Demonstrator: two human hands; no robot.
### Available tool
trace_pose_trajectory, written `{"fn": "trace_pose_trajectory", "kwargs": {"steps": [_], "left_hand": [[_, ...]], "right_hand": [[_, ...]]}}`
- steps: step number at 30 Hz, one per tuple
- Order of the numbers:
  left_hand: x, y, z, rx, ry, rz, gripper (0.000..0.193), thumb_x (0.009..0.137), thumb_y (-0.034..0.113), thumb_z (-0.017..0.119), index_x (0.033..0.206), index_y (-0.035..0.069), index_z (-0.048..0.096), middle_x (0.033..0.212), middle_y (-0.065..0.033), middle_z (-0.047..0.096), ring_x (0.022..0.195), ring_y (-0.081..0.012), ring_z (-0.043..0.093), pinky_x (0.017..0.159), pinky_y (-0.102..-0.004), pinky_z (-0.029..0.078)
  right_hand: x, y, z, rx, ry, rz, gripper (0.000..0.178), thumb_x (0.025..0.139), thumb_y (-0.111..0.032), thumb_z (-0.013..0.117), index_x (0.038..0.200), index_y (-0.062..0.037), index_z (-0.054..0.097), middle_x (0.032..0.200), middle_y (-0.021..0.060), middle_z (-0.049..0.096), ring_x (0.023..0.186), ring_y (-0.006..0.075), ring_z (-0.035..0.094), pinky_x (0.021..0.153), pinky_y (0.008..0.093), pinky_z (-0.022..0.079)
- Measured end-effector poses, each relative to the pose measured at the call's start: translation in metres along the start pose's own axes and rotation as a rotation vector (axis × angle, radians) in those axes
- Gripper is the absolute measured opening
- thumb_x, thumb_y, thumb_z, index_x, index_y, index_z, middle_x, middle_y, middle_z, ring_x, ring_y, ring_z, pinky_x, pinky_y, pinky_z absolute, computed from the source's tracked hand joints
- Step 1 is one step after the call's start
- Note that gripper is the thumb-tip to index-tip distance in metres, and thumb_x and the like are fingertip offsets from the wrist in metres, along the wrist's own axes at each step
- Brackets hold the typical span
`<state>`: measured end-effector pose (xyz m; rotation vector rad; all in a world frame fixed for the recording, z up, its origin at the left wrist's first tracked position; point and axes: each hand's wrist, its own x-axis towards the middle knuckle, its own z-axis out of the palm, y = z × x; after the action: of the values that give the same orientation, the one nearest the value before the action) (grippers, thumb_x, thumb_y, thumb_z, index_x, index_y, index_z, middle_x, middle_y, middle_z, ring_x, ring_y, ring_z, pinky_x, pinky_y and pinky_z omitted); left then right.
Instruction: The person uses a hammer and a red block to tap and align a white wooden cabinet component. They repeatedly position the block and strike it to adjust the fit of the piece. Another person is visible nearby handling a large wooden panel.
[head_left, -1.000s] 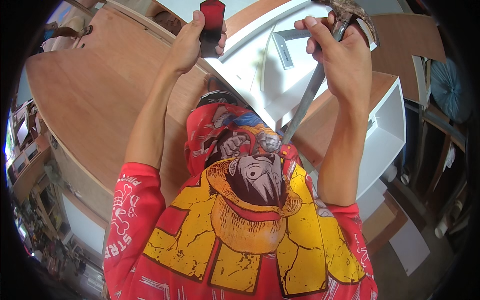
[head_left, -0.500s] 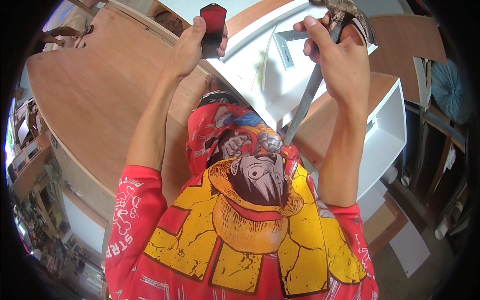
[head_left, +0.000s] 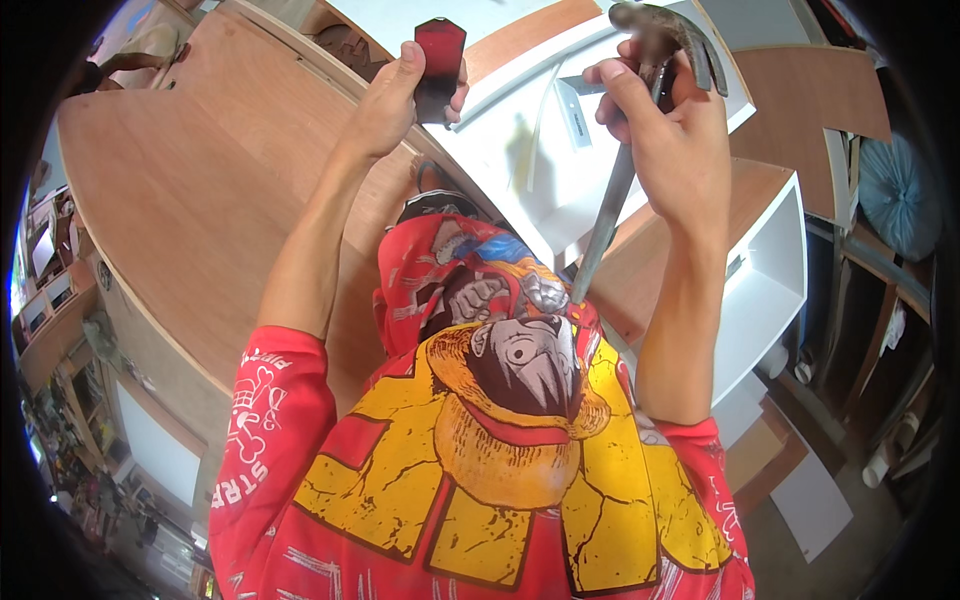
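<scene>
My left hand is closed around a flat, dark red and black block with cut corners; its exact kind cannot be told. My right hand grips a claw hammer high on the handle, close under the head. The hammer's curved claw points right, and its grey handle slants down toward my shirt. Both hands are raised apart from each other. Beyond them lies a white-lined wooden cabinet box, and inside it a metal square and a thin pale strip.
A large curved wooden panel spreads out on the left. To the right stands another box with a white inside, near a blue bundled bag. At the upper left, another person's arm reaches in. Loose boards lie on the floor.
The hammer's head has turned, so more of its claw shows at the right. My left hand with the block appears slightly farther right and lower; the whole view has shifted a little.
</scene>
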<state>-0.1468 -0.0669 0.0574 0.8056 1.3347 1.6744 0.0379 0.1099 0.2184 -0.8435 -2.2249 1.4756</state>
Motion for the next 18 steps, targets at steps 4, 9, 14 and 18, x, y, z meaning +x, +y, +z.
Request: {"fn": "trace_pose_trajectory", "kwargs": {"steps": [4,9,14,18], "left_hand": [[-0.001,0.003,0.002,0.003,0.016,0.009,0.084,0.104,0.078,0.025,0.106,0.002,0.062,0.088,-0.0055,0.064,0.078,-0.0135,0.063,0.073,-0.0318,0.056],[-0.003,0.004,0.004,-0.023,0.013,0.012,0.083,0.104,0.078,0.027,0.107,0.002,0.058,0.088,-0.0068,0.063,0.079,-0.0173,0.062,0.076,-0.034,0.055],[0.0,0.005,0.004,-0.025,0.015,0.006,0.083,0.104,0.078,0.027,0.106,0.002,0.06,0.085,-0.0053,0.063,0.077,-0.0149,0.062,0.072,-0.0322,0.055],[0.003,0.004,0.006,-0.048,0.033,-0.01,0.083,0.104,0.078,0.028,0.106,0.003,0.062,0.083,-0.0049,0.063,0.074,-0.0139,0.061,0.07,-0.0313,0.054]], "right_hand": [[-0.001,-0.001,0.006,0.01,-0.054,0.012,0.029,0.104,-0.025,0.068,0.118,0.0003,0.066,0.085,0.0065,0.072,0.075,0.0105,0.066,0.067,0.0271,0.055],[-0.006,-0.002,0.021,0.122,-0.111,0.018,0.034,0.109,-0.03,0.061,0.123,0.0,0.065,0.078,0.0023,0.065,0.067,0.0091,0.061,0.062,0.0244,0.05],[-0.01,-0.006,0.026,0.096,-0.093,0.038,0.031,0.11,-0.033,0.059,0.12,-0.0038,0.064,0.072,-0.0019,0.059,0.063,0.0066,0.054,0.058,0.0228,0.043],[-0.01,-0.004,0.025,0.108,-0.077,0.063,0.029,0.11,-0.033,0.059,0.119,-0.006,0.064,0.073,-0.0031,0.057,0.062,0.0052,0.051,0.057,0.0218,0.041]]}}
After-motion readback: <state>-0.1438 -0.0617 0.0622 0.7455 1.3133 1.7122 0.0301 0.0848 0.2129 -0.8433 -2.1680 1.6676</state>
